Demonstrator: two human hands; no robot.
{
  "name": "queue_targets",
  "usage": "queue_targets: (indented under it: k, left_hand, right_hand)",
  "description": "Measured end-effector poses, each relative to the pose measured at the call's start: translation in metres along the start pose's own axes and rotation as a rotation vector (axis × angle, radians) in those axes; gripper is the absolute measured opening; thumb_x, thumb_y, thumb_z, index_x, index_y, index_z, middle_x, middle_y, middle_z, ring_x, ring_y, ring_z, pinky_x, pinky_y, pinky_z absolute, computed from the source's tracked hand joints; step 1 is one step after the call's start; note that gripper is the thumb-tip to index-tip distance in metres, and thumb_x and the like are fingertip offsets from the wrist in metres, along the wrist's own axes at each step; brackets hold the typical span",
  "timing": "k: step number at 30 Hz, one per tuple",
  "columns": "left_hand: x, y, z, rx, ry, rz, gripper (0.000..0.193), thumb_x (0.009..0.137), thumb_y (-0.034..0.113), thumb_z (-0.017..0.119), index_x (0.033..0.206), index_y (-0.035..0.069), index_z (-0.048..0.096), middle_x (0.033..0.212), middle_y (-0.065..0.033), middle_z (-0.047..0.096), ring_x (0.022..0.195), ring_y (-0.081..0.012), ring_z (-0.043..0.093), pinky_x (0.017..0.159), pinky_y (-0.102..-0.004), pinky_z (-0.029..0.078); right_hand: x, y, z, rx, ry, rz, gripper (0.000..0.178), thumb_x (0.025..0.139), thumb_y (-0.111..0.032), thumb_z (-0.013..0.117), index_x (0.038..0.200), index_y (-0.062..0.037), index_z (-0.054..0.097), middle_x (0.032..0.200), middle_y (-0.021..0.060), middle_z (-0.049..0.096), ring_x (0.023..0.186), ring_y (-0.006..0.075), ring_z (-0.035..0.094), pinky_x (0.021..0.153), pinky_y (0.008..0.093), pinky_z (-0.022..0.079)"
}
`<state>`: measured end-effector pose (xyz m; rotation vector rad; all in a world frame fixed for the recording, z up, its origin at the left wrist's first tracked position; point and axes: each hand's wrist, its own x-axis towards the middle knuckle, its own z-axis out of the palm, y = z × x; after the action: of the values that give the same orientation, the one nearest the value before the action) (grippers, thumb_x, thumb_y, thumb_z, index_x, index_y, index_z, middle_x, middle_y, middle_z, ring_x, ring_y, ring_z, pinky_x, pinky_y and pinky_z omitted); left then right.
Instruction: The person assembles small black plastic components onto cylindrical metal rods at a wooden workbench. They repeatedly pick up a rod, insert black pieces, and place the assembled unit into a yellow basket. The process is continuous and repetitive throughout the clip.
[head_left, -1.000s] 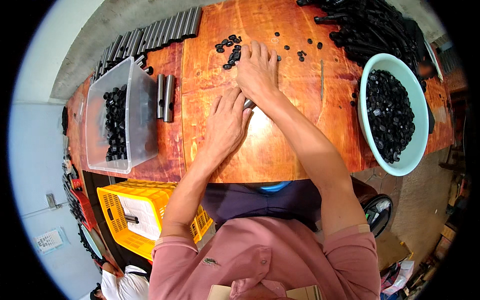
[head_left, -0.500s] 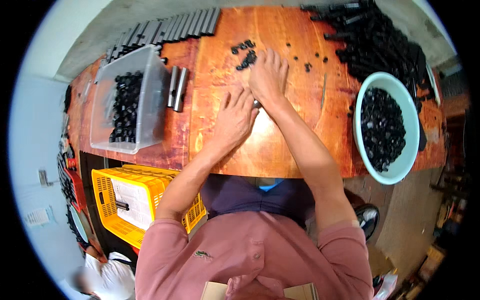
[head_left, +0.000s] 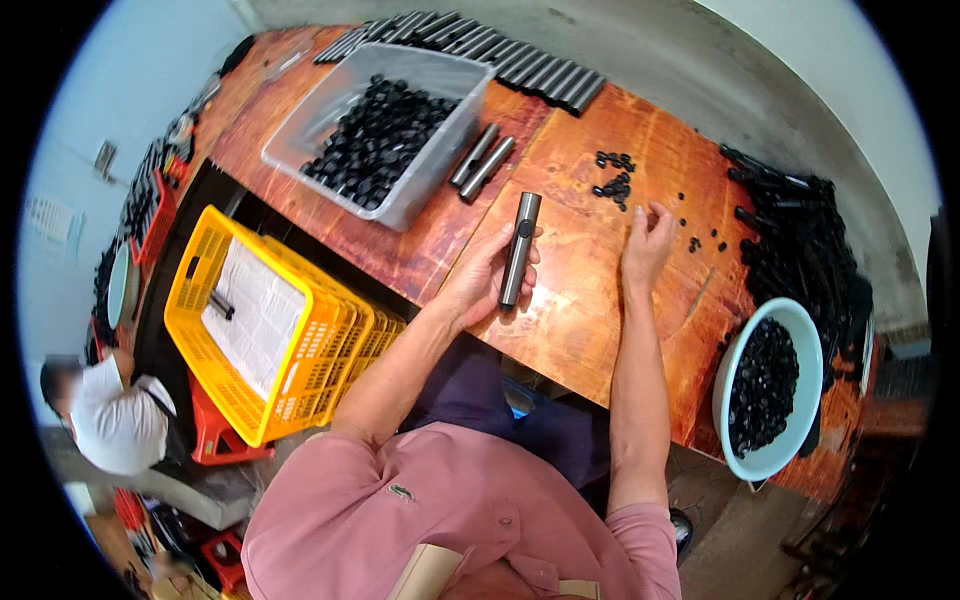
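Observation:
A silver metal tube (head_left: 520, 250) with a black round button on its side stands tilted in my left hand (head_left: 480, 275), which is closed round it above the near part of the table. My right hand (head_left: 648, 250) is over the table to the right, its fingers loosely bent and a little apart, with nothing visible in them. Just beyond its fingertips lies a small group of black rubber-like pieces (head_left: 613, 185). Two more metal tubes (head_left: 487, 170) lie side by side left of these, next to a clear plastic bin.
The clear bin (head_left: 465, 120) holds many black caps. A row of metal tubes (head_left: 560, 85) lines the table's far edge. At right are a heap of black tubes (head_left: 800, 235) and a light-blue basin (head_left: 812, 370) of black parts. Yellow crates (head_left: 300, 370) stand left; another person (head_left: 118, 415) sits beyond.
My left hand has raised the metal tube from the tabletop, where my hands mostly covered it. My right hand has parted from my left and moved right. The whole view has turned.

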<state>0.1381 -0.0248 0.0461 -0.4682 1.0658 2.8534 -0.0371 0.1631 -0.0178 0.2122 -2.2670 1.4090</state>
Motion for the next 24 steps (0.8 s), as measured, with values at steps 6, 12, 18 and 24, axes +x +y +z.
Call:
queue_targets:
  k: [6,12,18,24]
  left_hand:
    - [-0.049,0.0,-0.031,0.176,0.146,0.13,0.047,0.104,0.046,0.047,0.119,0.002,0.057,0.072,-0.0039,0.059,0.05,-0.0122,0.055,0.046,-0.0256,0.046]
    - [-0.114,-0.02,-0.083,0.342,0.189,0.176,0.032,0.103,0.037,0.054,0.106,0.005,0.062,0.079,-0.0003,0.06,0.062,-0.0067,0.055,0.055,-0.0204,0.042]
    - [-0.179,-0.006,-0.123,0.211,0.513,0.226,0.031,0.104,0.033,0.053,0.112,0.004,0.062,0.078,-0.0007,0.06,0.063,-0.0064,0.056,0.055,-0.0193,0.044]
    - [-0.221,0.086,-0.209,0.108,0.897,0.611,0.027,0.1,0.026,0.059,0.11,0.001,0.064,0.076,-0.001,0.06,0.064,-0.0104,0.057,0.06,-0.0255,0.049]
  right_hand:
    - [0.009,0.032,0.002,0.024,-0.09,-0.096,0.034,0.095,-0.021,0.065,0.113,0.0069,0.061,0.106,0.0171,0.062,0.099,0.0276,0.059,0.092,0.0382,0.047]
    - [0.013,0.043,-0.003,0.022,-0.098,-0.099,0.037,0.1,-0.022,0.062,0.121,0.0082,0.06,0.117,0.0194,0.064,0.106,0.0284,0.061,0.093,0.0362,0.05]
    - [0.018,0.039,-0.008,-0.047,-0.158,-0.028,0.035,0.101,-0.023,0.061,0.122,0.0042,0.062,0.121,0.0161,0.065,0.11,0.0262,0.062,0.094,0.0367,0.051]
    - [0.019,0.049,-0.007,-0.036,-0.123,-0.034,0.033,0.101,-0.022,0.061,0.121,0.0037,0.062,0.122,0.0153,0.065,0.111,0.0254,0.062,0.094,0.0363,0.051]
